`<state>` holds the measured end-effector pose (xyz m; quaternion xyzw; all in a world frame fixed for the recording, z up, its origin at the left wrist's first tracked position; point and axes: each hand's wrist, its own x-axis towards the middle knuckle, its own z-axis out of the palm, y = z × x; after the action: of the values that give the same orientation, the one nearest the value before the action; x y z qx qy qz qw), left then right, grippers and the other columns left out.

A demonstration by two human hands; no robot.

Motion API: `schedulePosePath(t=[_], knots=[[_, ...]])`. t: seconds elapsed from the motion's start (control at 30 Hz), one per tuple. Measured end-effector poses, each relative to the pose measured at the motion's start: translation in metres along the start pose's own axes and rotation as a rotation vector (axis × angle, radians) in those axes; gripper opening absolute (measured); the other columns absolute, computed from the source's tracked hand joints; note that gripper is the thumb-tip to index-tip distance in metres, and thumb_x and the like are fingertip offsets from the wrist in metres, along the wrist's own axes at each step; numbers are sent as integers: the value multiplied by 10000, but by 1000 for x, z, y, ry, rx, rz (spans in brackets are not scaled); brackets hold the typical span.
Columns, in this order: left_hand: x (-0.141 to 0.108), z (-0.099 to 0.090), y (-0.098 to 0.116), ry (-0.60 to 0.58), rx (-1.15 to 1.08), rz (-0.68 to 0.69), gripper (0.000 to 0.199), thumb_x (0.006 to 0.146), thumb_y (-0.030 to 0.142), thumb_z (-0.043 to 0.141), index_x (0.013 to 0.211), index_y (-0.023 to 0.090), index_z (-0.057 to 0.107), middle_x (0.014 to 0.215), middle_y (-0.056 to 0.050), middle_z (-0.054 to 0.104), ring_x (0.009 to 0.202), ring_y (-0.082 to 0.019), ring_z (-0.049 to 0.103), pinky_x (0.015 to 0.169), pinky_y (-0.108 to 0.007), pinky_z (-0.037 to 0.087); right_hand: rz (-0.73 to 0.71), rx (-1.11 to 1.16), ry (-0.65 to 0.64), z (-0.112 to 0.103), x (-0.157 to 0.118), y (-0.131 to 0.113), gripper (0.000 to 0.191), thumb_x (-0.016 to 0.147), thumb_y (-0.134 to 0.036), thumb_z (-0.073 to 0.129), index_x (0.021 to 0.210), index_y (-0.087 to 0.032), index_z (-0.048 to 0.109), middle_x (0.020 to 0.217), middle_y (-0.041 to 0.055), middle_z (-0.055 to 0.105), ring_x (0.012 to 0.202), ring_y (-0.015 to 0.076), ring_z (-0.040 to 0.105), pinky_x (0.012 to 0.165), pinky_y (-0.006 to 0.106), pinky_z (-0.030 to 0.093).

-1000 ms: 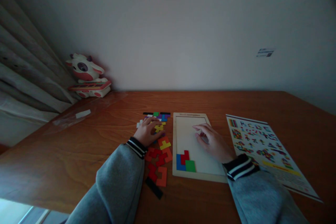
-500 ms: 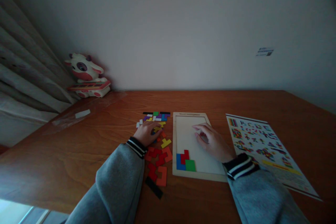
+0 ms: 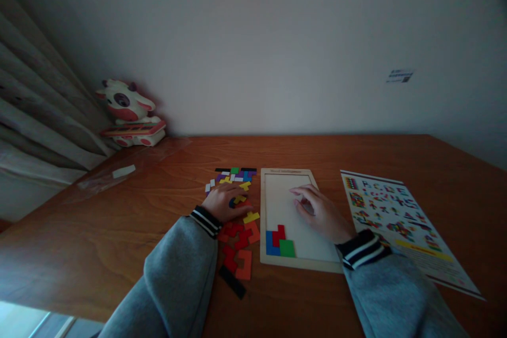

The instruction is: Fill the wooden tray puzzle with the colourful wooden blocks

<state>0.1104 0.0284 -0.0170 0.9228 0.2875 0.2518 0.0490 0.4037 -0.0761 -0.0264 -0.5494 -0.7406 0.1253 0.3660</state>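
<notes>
My left hand [image 3: 225, 203] lies palm down over the loose puzzle pieces, its fingers and thumb spread. A yellow piece [image 3: 240, 199] shows in the gap between thumb and index finger. The thumb reaches close to a yellow T-shaped piece [image 3: 251, 217]; whether they touch I cannot tell. Over the wooden puzzle board [image 3: 285, 171] hovers or rests my right hand [image 3: 321, 214], thumb and fingers apart and nothing between them. In the board's near left corner sit a blue piece [image 3: 271, 245], a red piece [image 3: 281, 232] and a green square [image 3: 287, 248].
Several red and orange pieces [image 3: 245, 266] and a black bar [image 3: 232, 282] lie left of the board. More coloured pieces [image 3: 236, 174] are grouped beyond my left hand. A printed pattern sheet [image 3: 400, 211] is at the right. A cow toy keyboard [image 3: 134, 129] stands at the back left.
My left thumb has swung outward, towards me and to the right, widening its gap from the index finger. The yellow T-shaped piece has shifted slightly. My right hand keeps its place.
</notes>
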Motion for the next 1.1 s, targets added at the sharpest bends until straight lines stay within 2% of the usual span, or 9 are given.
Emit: schedulePosePath(t=[0.27,0.4,0.63,0.87,1.1], knots=[[1,2,-1,-3,-8,-20,220,868,402,639,979,222,701,1005,-47,731,966,-224,670,887,-378,520,8,-15,2,0,0,0,272,911,-205,500,1174,-233,559,1107,64,598,843,179,609,824,381,520],[1,2,-2,-12,14,-36,223,881,410,628,981,229,711,1003,-51,716,963,-223,657,884,-380,517,13,-14,-1,-1,0,-1,269,913,-214,497,1174,-230,562,1106,65,597,844,177,614,817,374,527],[-1,2,-1,-9,39,26,343,837,520,656,978,217,730,1022,-71,691,983,-233,633,914,-401,505,-9,-3,16,-1,1,-3,281,905,-197,499,1170,-238,580,1092,68,605,904,191,625,824,369,540],[-2,4,-3,12,69,10,263,905,431,596,1032,244,731,1056,-61,690,1012,-228,625,936,-411,503,-11,-11,22,-2,0,-2,281,898,-202,514,1166,-244,586,1093,70,616,912,199,632,821,376,549],[-2,1,1,-1,109,-38,335,883,468,592,1074,223,716,1088,-89,664,1029,-257,600,955,-442,493,-14,-7,27,-1,0,-2,285,893,-199,514,1164,-245,588,1092,70,616,938,208,624,817,374,546]])
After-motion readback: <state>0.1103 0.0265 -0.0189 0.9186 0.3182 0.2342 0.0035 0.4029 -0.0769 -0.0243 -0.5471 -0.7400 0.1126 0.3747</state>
